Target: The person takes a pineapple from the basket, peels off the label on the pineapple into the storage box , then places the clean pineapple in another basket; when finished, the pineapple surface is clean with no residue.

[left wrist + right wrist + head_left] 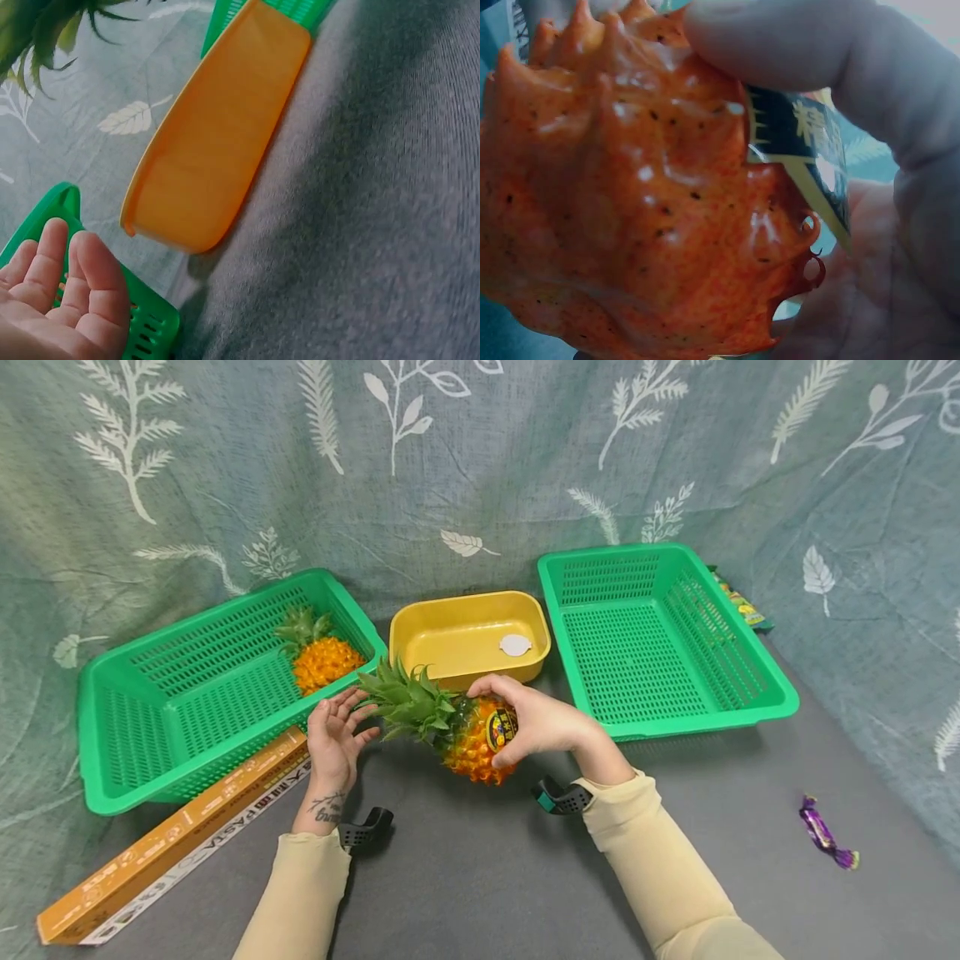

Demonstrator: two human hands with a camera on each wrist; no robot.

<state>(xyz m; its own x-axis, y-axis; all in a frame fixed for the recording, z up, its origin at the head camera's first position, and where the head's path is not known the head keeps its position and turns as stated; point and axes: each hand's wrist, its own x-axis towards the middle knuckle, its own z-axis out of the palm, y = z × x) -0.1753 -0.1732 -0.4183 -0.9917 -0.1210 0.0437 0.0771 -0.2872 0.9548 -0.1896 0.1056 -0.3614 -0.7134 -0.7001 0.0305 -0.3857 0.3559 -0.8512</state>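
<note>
My right hand [542,724] grips an orange, bumpy pineapple [472,762] by its body, thumb on the near side and fingers over the far side. The fruit lies sideways, its green leaf crown [408,700] pointing left, in front of the yellow bin. A black and gold label [799,124] shows under the thumb in the right wrist view. Palm up with loosely bent fingers, my left hand [337,739] holds nothing; its fingertips are close to the leaf tips. Another pineapple [327,662] lies in the left green basket [101,727].
A yellow bin [420,672] with a white oval patch stands at the back between the baskets. The right green basket [675,727] has a green packet [742,602] behind its right side. A long pasta box [180,835] lies before the left basket; a purple wrapped candy [821,828] lies right.
</note>
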